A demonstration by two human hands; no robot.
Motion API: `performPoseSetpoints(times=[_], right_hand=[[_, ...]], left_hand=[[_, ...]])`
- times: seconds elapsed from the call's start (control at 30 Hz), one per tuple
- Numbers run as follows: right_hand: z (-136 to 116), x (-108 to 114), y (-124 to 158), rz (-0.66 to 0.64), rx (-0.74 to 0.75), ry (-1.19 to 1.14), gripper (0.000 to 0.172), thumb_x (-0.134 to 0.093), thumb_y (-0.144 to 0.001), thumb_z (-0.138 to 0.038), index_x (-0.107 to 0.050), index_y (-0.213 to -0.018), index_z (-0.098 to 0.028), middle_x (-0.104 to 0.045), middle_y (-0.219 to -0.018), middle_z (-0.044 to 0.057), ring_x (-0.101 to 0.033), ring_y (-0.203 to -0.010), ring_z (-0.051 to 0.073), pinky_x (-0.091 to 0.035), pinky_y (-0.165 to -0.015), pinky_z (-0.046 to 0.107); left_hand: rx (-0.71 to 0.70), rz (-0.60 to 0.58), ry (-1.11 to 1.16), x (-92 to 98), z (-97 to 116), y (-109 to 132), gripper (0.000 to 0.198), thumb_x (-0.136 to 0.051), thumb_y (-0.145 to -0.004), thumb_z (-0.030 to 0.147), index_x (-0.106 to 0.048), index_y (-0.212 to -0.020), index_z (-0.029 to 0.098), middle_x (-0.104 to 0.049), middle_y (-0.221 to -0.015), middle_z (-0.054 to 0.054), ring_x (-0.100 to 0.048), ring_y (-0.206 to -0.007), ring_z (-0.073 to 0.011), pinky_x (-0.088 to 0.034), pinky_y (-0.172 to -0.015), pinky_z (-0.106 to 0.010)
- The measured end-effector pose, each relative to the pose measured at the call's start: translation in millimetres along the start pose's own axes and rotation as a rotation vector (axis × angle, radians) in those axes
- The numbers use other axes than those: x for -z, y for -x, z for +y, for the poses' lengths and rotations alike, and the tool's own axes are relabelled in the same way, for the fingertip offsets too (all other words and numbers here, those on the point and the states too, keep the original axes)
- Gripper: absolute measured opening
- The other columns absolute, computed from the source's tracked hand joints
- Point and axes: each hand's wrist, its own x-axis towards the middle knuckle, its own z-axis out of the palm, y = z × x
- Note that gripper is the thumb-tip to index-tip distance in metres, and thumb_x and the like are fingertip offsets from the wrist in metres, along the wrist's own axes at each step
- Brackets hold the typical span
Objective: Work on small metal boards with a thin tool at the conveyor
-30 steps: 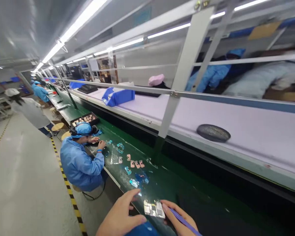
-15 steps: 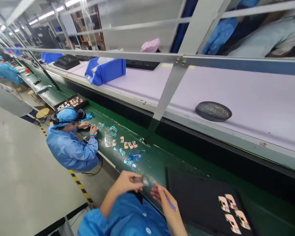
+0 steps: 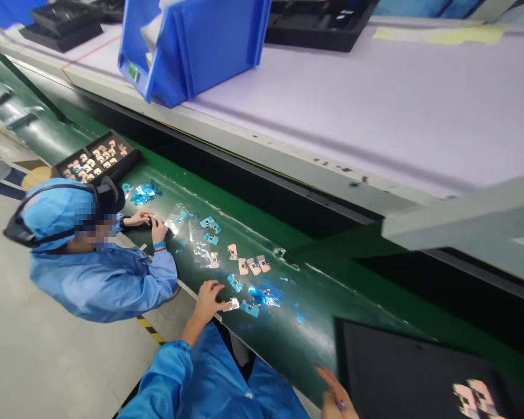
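Observation:
My left hand is over the near edge of the green bench, its thumb and fingers apart. Its thumb touches a small silver plate-like part on the bench. Blue-filmed flat parts and a heap of crumpled blue film lie just right of it. My right hand, partly cut off by the lower edge, is beside a black tray. A purple pen-like tool shows between its fingers, mostly hidden. Copper-coloured parts lie in the tray.
A co-worker in a blue smock sits to the left, hands over the bench. Several copper-coloured parts and clear film lie between us. A filled black tray stands farther off. Above is a white shelf with a blue bin.
The view has tipped down and closer. My left hand has moved left to the silver part, away from my right hand. My right hand has drawn back beside the black tray.

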Motion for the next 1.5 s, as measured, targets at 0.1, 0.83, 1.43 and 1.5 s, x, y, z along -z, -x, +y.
performPoseSetpoints(times=[0.1,0.83,1.43,1.5], right_hand=[[-48.3,-59.9,18.7,-0.067,0.161,0.005,0.048,-0.056,-0.073,-0.045,-0.077,-0.107,-0.018,-0.061,-0.142,0.013,-0.057,-0.134,0.036,-0.048,-0.112,0.049],[-303.8,-199.9,5.1,0.036,0.656,0.101,0.024,-0.070,-0.087,-0.045,-0.071,-0.086,-0.021,-0.063,-0.093,0.005,-0.062,-0.087,0.021,-0.049,-0.083,0.035],[-304.2,-180.9,25.6,-0.175,0.652,0.076,0.021,-0.057,-0.094,-0.030,-0.073,-0.086,-0.020,-0.069,-0.085,0.004,-0.062,-0.080,0.018,-0.049,-0.072,0.029],[-297.5,-180.5,22.5,-0.137,0.596,0.055,0.022,-0.058,-0.093,-0.034,-0.075,-0.086,-0.019,-0.066,-0.083,0.004,-0.058,-0.072,0.017,-0.046,-0.065,0.027]], left_hand=[[0.161,0.170,-0.036,20.8,-9.2,-68.3,0.033,-0.066,-0.095,0.041,-0.066,-0.117,0.017,-0.063,-0.125,-0.011,-0.058,-0.119,-0.0281,-0.046,-0.104,-0.053],[0.430,0.227,0.890,86.7,79.1,-71.5,0.048,-0.075,-0.082,0.041,-0.057,-0.121,0.020,-0.073,-0.101,-0.006,-0.072,-0.075,-0.0171,-0.058,-0.067,-0.027],[0.462,0.003,1.381,127.5,98.2,-25.5,0.032,-0.073,-0.079,0.034,-0.063,-0.106,0.019,-0.071,-0.078,0.001,-0.074,-0.077,-0.0165,-0.061,-0.085,-0.033],[0.498,-0.026,1.398,123.8,97.0,-25.2,0.032,-0.072,-0.081,0.036,-0.062,-0.106,0.019,-0.068,-0.072,0.003,-0.073,-0.068,-0.0168,-0.063,-0.079,-0.035]])
